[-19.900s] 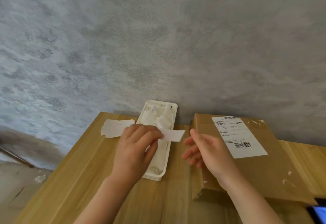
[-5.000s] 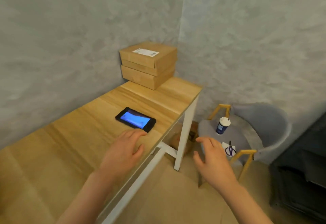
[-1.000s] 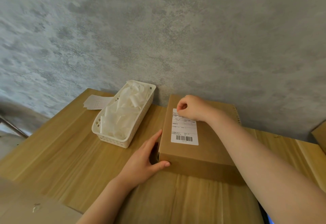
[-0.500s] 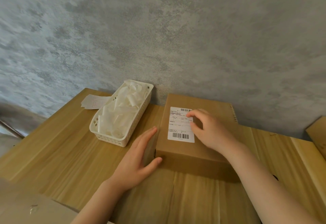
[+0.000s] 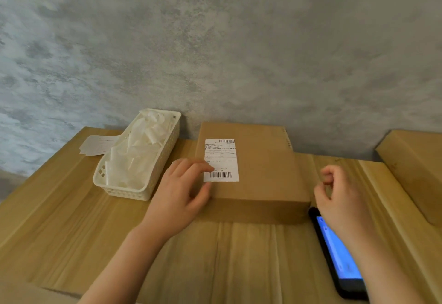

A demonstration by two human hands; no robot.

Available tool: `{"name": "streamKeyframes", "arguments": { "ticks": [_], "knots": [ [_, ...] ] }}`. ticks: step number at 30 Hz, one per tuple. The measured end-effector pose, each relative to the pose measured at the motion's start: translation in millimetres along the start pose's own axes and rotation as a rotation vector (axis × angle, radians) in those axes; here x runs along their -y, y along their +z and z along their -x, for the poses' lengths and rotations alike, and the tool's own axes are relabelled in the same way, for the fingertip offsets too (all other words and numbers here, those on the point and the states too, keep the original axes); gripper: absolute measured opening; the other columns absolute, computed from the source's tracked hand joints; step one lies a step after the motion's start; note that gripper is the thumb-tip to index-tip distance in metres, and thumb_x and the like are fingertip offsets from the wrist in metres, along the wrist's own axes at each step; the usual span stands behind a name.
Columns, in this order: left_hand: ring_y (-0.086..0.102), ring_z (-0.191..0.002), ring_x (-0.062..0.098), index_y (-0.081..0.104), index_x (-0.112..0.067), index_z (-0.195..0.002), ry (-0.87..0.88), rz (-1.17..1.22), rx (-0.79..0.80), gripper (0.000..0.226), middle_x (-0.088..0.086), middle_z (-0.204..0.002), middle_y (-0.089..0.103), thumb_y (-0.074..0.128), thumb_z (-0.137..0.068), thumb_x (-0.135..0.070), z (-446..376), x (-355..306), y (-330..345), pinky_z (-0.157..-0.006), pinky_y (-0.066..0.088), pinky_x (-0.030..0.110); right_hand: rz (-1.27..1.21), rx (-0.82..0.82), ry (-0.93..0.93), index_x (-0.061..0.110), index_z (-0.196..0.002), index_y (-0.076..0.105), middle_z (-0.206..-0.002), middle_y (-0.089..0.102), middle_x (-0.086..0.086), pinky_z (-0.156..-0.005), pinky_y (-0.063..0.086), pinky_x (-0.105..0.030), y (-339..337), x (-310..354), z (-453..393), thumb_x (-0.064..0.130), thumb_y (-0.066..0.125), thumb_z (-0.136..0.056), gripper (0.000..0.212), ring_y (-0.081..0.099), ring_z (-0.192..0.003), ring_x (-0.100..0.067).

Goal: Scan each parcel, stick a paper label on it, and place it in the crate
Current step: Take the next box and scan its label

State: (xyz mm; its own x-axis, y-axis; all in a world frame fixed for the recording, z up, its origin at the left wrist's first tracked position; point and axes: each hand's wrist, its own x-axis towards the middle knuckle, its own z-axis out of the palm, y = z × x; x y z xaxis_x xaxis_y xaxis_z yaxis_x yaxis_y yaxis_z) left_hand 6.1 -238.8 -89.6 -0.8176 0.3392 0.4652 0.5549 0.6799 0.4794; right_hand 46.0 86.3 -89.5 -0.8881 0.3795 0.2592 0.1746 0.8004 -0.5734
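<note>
**Now the Box Had Its Label**

Right then the box (image 5: 253,167) lay flat on the table (image 5: 71,220), with its far edge at the wall (image 5: 215,40). Its label (image 5: 221,160) faced up, with one barcode at the far end and one at the near end. That way was likely best for scanning.

The left hand (image 5: 181,193) sat at the box's near left corner. Its fingers were loosely bent, and the fingertips touched the label's left edge, maybe to press it flat or to keep the box from sliding. The thumb lay against the box by the label's near corner.

The right hand (image 5: 339,198) hovered near the box's right side. Its fingers were loosely curled and held nothing. It was just above the phone (image 5: 339,256), which lay face up with a blue screen, so it may have been going for the phone to scan.

A white basket (image 5: 136,160) of crumpled paper stood left of the box, likely kept close for scraps. Loose slips (image 5: 95,144) lay on its far left.

Another box (image 5: 416,172) at the right was cut off. The label's small print was too tiny to read. No crate showed. The phone's near end ran toward the picture's edge.
</note>
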Motion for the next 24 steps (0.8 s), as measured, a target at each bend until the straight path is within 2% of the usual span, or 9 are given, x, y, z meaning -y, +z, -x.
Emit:
{"name": "streamKeyframes", "arguments": {
  "ticks": [3, 5, 7, 9, 13, 15, 18, 22, 24],
  "knots": [
    [0.046, -0.125, 0.008, 0.062, -0.029, -0.117, -0.031, 0.038, 0.012, 0.033, -0.015, -0.126, 0.054, 0.046, -0.094, -0.045, -3.8, 0.3, 16.7, -0.109, 0.034, 0.030, 0.152, 0.099, 0.193, 0.008, -0.130, 0.045, -0.124, 0.058, -0.013, -0.080, 0.049, -0.041, -6.0, -28.9, 11.6, 0.025, 0.060, -0.091, 0.045, 0.057, -0.105, -0.032],
    [0.045, -0.127, 0.010, 0.062, -0.031, -0.117, -0.068, 0.061, 0.005, 0.033, -0.015, -0.128, 0.053, 0.045, -0.093, -0.047, -2.5, 2.9, 25.5, -0.110, 0.034, 0.032, 0.245, 0.188, 0.295, 0.006, -0.131, 0.044, -0.126, 0.056, -0.016, -0.084, 0.051, -0.044, -9.9, -38.1, 18.1, 0.042, 0.059, -0.091, 0.056, 0.057, -0.107, -0.034],
    [0.045, -0.128, 0.012, 0.061, -0.033, -0.117, -0.107, 0.106, -0.022, 0.032, -0.015, -0.130, 0.053, 0.047, -0.091, -0.046, -0.6, 7.6, 31.5, -0.110, 0.032, 0.030, 0.330, 0.314, 0.369, 0.007, -0.126, 0.047, -0.123, 0.055, -0.013, -0.081, 0.051, -0.038, -13.9, -42.8, 25.8, 0.066, 0.055, -0.085, 0.073, 0.057, -0.104, -0.030],
    [0.046, -0.128, 0.013, 0.061, -0.031, -0.117, -0.135, 0.146, -0.055, 0.031, -0.014, -0.130, 0.054, 0.050, -0.091, -0.043, 0.1, 12.0, 35.2, -0.109, 0.031, 0.028, 0.376, 0.432, 0.414, 0.009, -0.127, 0.046, -0.120, 0.052, -0.008, -0.074, 0.046, -0.032, -17.6, -43.8, 33.8, 0.079, 0.055, -0.075, 0.088, 0.057, -0.101, -0.024],
    [0.042, -0.129, -0.001, 0.057, -0.028, -0.121, -0.193, 0.210, -0.097, 0.024, -0.013, -0.136, 0.050, 0.060, -0.097, -0.027, 4.8, 15.7, 39.9, -0.110, 0.035, 0.031, 0.461, 0.557, 0.412, 0.013, -0.137, 0.037, -0.128, 0.046, -0.005, -0.074, 0.041, -0.029, -23.4, -42.4, 43.8, 0.078, 0.067, -0.064, 0.102, 0.052, -0.104, -0.019],
    [0.039, -0.129, -0.010, 0.049, -0.034, -0.128, -0.218, 0.280, -0.104, 0.032, -0.014, -0.140, 0.046, 0.057, -0.097, -0.036, 9.3, 16.1, 41.5, -0.107, 0.035, 0.025, 0.459, 0.538, 0.406, 0.014, -0.134, 0.038, -0.120, 0.046, -0.003, -0.074, 0.044, -0.029, -23.6, -40.2, 44.9, 0.072, 0.071, -0.064, 0.097, 0.051, -0.098, -0.018],
    [0.044, -0.129, -0.004, 0.040, -0.038, -0.138, -0.322, 0.439, -0.103, 0.050, -0.015, -0.143, 0.045, 0.041, -0.091, -0.056, 16.8, 18.2, 45.5, -0.105, 0.036, 0.024, 0.399, 0.467, 0.410, 0.013, -0.125, 0.045, -0.106, 0.044, -0.001, -0.067, 0.045, -0.029, -26.3, -37.2, 40.5, 0.063, 0.077, -0.063, 0.086, 0.053, -0.088, -0.018],
    [0.046, -0.131, 0.003, 0.043, -0.031, -0.142, -0.394, 0.583, -0.125, 0.059, -0.014, -0.140, 0.051, 0.032, -0.092, -0.061, 24.9, 30.1, 54.0, -0.111, 0.037, 0.035, 0.376, 0.352, 0.362, 0.009, -0.113, 0.050, -0.098, 0.050, -0.002, -0.055, 0.038, -0.027, -47.1, -25.3, 19.5, 0.061, 0.079, -0.064, 0.078, 0.056, -0.085, -0.021],
    [0.049, -0.129, 0.004, 0.044, -0.031, -0.139, -0.416, 0.687, -0.130, 0.061, -0.016, -0.137, 0.054, 0.031, -0.090, -0.064, 25.7, 31.0, 55.0, -0.108, 0.041, 0.031, 0.352, 0.306, 0.318, 0.011, -0.107, 0.048, -0.094, 0.047, 0.000, -0.055, 0.037, -0.028, -60.6, -13.6, 5.3, 0.060, 0.079, -0.064, 0.073, 0.054, -0.085, -0.021]
  ]
}}
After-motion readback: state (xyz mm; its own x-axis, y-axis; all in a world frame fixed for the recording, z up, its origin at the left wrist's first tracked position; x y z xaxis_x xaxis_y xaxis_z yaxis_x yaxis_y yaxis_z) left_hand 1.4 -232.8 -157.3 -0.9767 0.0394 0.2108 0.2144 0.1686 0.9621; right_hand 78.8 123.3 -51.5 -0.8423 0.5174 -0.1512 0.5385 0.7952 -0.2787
